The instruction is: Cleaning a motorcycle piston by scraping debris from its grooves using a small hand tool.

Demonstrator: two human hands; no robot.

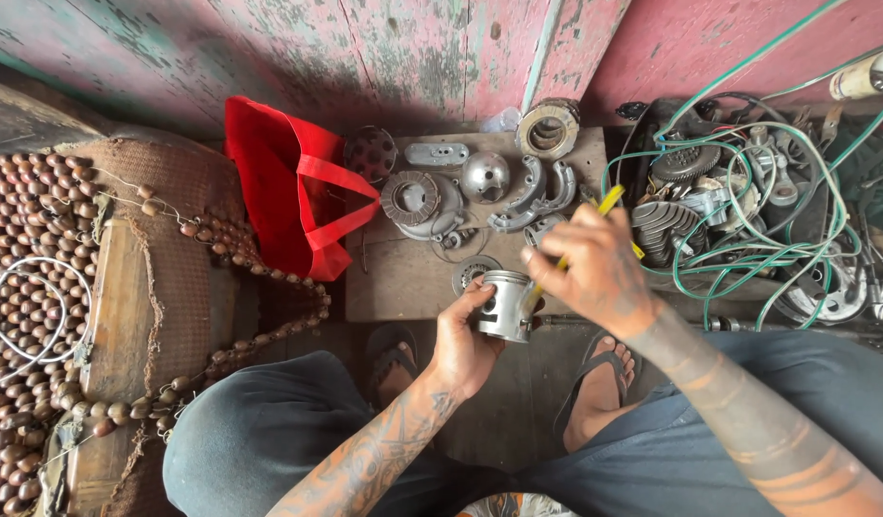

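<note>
My left hand (461,345) grips a shiny metal piston (506,304) from below and the side, holding it above my feet. My right hand (595,273) hovers just right of the piston and holds a thin yellow-handled tool (609,201), its handle pointing up and away while its lower end reaches down to the piston's rim. The tool's tip is hidden behind my fingers and the piston. Both tattooed forearms come in from the bottom of the view.
A wooden board (403,278) carries brake shoes (537,191), a round cover (485,177) and other engine parts. A red bag (288,191) lies at the left. Tangled green wires (748,220) and gears fill the right. A beaded seat cover (39,287) lies at far left.
</note>
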